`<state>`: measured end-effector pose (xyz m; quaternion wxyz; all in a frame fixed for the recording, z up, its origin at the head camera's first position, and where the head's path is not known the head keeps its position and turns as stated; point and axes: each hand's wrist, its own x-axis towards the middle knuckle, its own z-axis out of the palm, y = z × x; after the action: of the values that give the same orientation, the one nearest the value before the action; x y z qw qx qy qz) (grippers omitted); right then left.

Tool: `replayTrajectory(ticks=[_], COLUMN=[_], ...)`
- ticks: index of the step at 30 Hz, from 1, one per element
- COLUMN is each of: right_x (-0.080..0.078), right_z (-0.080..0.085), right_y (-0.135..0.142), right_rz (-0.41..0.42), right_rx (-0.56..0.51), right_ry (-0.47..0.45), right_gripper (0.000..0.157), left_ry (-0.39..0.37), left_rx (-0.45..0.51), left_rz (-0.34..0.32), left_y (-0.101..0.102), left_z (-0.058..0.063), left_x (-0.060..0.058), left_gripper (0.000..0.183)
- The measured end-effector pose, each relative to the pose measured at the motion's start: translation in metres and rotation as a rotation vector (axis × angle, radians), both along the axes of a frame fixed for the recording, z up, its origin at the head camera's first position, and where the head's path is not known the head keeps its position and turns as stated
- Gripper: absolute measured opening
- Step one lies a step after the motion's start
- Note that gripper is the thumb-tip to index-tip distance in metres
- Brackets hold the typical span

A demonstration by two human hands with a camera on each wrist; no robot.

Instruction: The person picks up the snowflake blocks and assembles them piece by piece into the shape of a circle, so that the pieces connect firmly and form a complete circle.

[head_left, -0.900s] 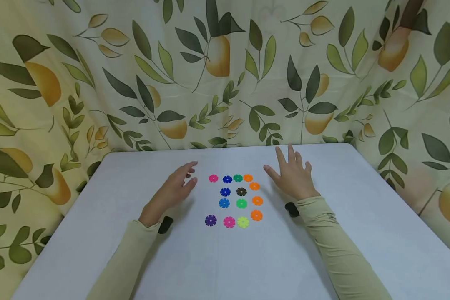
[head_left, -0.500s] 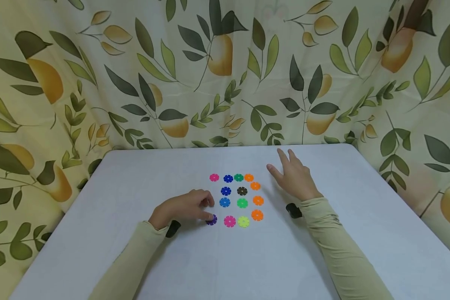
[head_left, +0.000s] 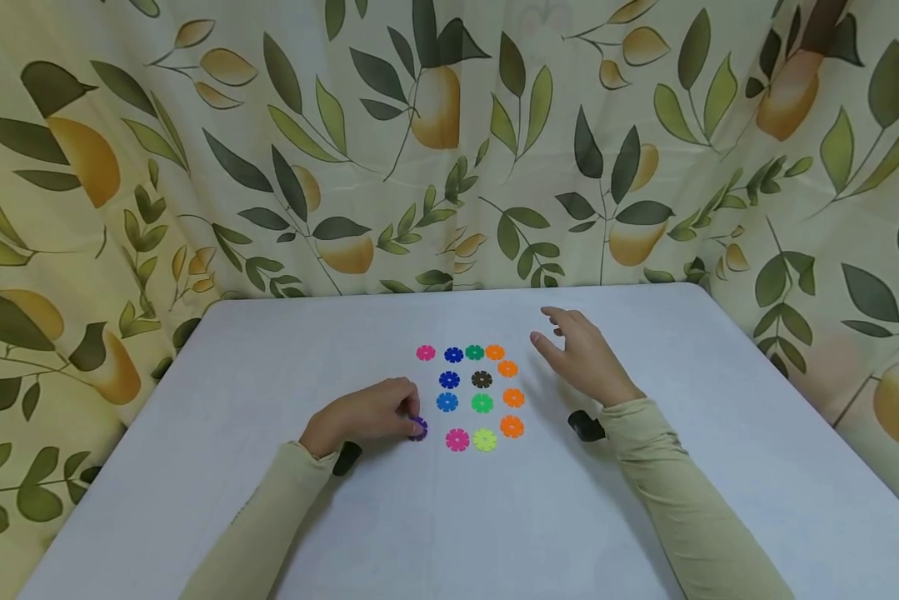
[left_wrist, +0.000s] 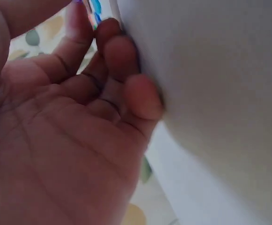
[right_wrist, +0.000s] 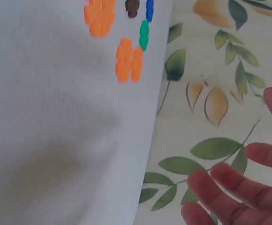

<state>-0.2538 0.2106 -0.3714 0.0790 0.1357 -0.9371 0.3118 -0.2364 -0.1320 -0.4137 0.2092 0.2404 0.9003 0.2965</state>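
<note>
My left hand [head_left: 367, 411] pinches the purple notched plastic disc [head_left: 421, 429] at the front left of a group of such discs. Thumb and forefinger partly cover it. In the left wrist view the curled fingers [left_wrist: 121, 56] lie along the white tabletop, and only a sliver of purple shows at the top. Right of the purple disc lie a pink disc [head_left: 457, 440] and a lime one [head_left: 485, 440]. My right hand [head_left: 587, 358] hovers beyond the orange discs [head_left: 513, 398], fingers loosely bent and holding nothing.
Blue discs [head_left: 447, 402], a green disc [head_left: 482, 403], a dark brown disc [head_left: 481, 379] and a pink disc [head_left: 426, 353] lie flat farther back on the white table [head_left: 329, 525]. A leaf-patterned curtain [head_left: 449, 167] hangs around the table's back and sides.
My left hand came from the left of the group toward the front and took hold of the purple disc, which has shifted slightly. My right hand's fingers have bent from a wider spread.
</note>
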Motion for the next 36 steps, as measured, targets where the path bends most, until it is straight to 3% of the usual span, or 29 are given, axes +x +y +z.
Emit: replayTrajectory(ticks=[8, 13, 17, 21, 26, 31, 36], right_x=[0.016, 0.024, 0.026, 0.023, 0.023, 0.023, 0.023], right_z=[-0.003, -0.011, -0.018, -0.024, -0.028, -0.028, -0.029], right_y=[-0.007, -0.013, -0.018, -0.023, -0.026, -0.028, -0.025], right_rz=[0.145, 0.307, 0.383, 0.411, 0.417, 0.430, 0.438], right_rx=[-0.121, -0.085, -0.021, 0.088, 0.181, 0.197, 0.130], right_ry=[0.008, -0.045, -0.169, -0.281, -0.302, -0.292, -0.296], right_gripper=[0.040, 0.029, 0.022, 0.018, 0.020, 0.019, 0.021], left_ry=[-0.058, -0.110, -0.117, -0.139, -0.154, -0.173, -0.158], left_rx=[0.214, 0.326, 0.394, 0.463, 0.537, 0.564, 0.560], left_rz=[0.121, 0.182, 0.227, 0.280, 0.313, 0.345, 0.356], left_y=[-0.018, -0.023, -0.026, -0.027, -0.025, -0.022, -0.019], left_z=[-0.008, -0.007, -0.008, -0.009, -0.009, -0.008, -0.009], left_x=[-0.014, -0.021, -0.024, -0.024, -0.024, -0.023, -0.023], left_gripper=[0.011, 0.011, 0.013, 0.015, 0.017, 0.016, 0.015])
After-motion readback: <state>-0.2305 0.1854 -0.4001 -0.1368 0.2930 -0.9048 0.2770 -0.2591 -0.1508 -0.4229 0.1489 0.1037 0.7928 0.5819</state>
